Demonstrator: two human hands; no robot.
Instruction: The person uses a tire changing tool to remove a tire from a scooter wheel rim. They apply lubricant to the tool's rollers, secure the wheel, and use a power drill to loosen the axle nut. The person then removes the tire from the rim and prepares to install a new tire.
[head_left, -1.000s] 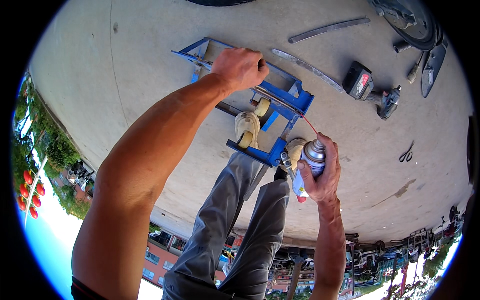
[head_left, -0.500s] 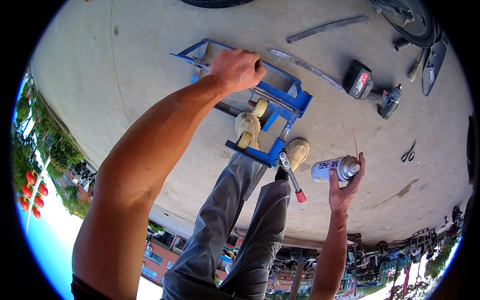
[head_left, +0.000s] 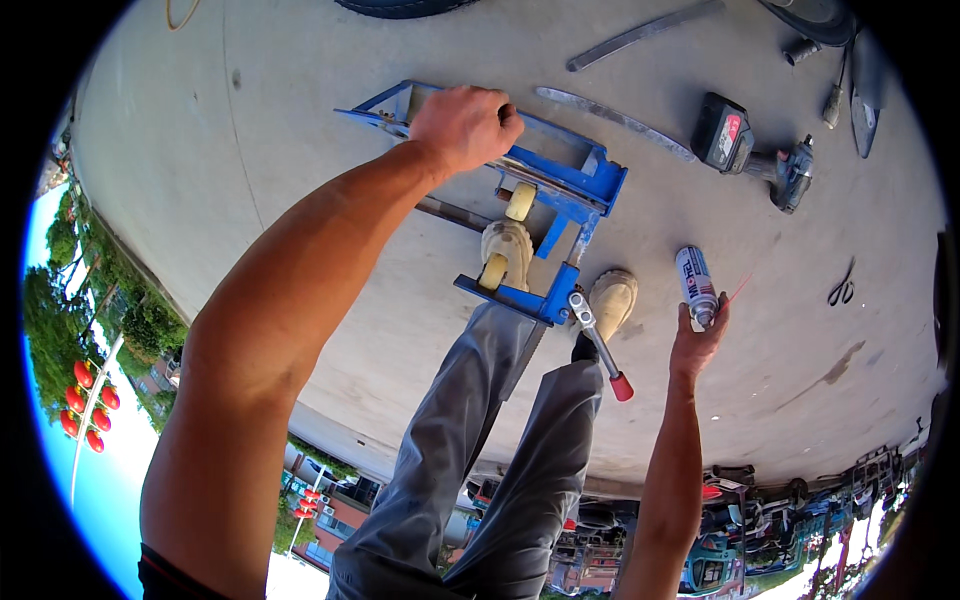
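My left hand (head_left: 467, 127) is closed on the blue steel frame (head_left: 609, 180) at the upper middle, its grip partly hidden. The frame has pale rollers (head_left: 520, 201) and a ratchet handle (head_left: 608, 350) with a red grip, pointing toward me. To the right of it, my right hand (head_left: 697, 350) holds the white spray can (head_left: 693, 275) by its nozzle end, the can's base pointing away from me and a thin red straw sticking out to the right. My shoes (head_left: 612, 305) are under and beside the frame's lower part.
A cordless power tool (head_left: 752, 160) lies on the concrete floor (head_left: 200, 120), with two flat metal bars (head_left: 645, 50) above it, scissors (head_left: 841, 290) to its lower right, and a wheel and hand tools (head_left: 830, 105) at the upper right. A black tyre (head_left: 400, 5) shows at the top.
My right hand has moved the spray can away from the frame to the right, turning it over so its base points away from me. My left hand stays on the frame.
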